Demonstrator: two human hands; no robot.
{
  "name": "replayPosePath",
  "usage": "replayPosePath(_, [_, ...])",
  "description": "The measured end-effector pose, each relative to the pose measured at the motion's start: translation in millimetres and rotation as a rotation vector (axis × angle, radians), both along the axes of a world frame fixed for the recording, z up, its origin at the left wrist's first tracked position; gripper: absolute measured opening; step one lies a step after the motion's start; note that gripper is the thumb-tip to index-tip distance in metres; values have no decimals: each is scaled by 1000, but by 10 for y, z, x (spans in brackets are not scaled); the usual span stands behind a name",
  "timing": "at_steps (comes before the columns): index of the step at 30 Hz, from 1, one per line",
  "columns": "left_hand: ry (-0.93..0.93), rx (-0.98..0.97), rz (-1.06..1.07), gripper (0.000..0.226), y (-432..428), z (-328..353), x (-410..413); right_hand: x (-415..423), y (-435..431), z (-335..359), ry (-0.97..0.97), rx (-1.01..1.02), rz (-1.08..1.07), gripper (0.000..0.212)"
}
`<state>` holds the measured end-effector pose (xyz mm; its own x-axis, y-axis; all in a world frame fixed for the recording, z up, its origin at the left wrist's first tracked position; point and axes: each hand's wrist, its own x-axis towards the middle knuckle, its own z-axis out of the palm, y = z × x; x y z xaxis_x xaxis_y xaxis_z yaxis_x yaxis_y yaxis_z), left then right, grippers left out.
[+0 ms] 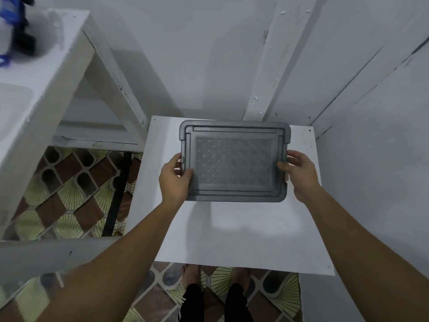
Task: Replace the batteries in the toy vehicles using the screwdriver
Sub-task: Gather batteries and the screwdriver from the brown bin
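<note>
A grey plastic box (234, 161) with a patterned lid sits at the back of a small white table (232, 233). My left hand (174, 180) grips the box's left edge, thumb on top of the lid. My right hand (299, 173) grips its right edge with curled fingers. The box's contents are hidden under the shut lid. No screwdriver or batteries show. At the far upper left, a blurred white, blue and black toy (16, 31) stands on a white bench.
The white bench (60, 73) runs along the left, with a pale tray (11, 110) on it. White wooden walls enclose the table at the back and right. Patterned floor tiles (69, 205) and my feet (216, 282) show below.
</note>
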<state>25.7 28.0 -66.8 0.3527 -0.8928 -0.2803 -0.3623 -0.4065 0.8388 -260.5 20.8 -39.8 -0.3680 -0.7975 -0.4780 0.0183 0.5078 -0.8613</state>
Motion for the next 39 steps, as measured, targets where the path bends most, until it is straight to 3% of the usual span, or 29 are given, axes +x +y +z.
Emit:
replayPosePath(4, [57, -114, 68, 43, 401, 125, 1, 57, 422, 100, -24, -60, 9, 33])
replayPosePath(7, [96, -91, 102, 45, 843, 82, 5, 129, 885, 13, -53, -32, 13, 37])
replayPosePath(15, [-52, 270, 75, 47, 1540, -554, 41, 210, 1708, -698, 14, 231, -1, 40])
replayPosePath(20, [-144, 359, -14, 44, 1521, -890, 37, 180, 1639, -993, 172, 330, 94, 38])
replayPosePath(26, [-249, 356, -44, 48, 1368, -1132, 35, 208, 1336, -1199, 340, 298, 185, 34])
replayPosePath(39, [-258, 316, -87, 57, 1238, -1070, 27, 283, 1309, -1079, 441, 311, 321, 41])
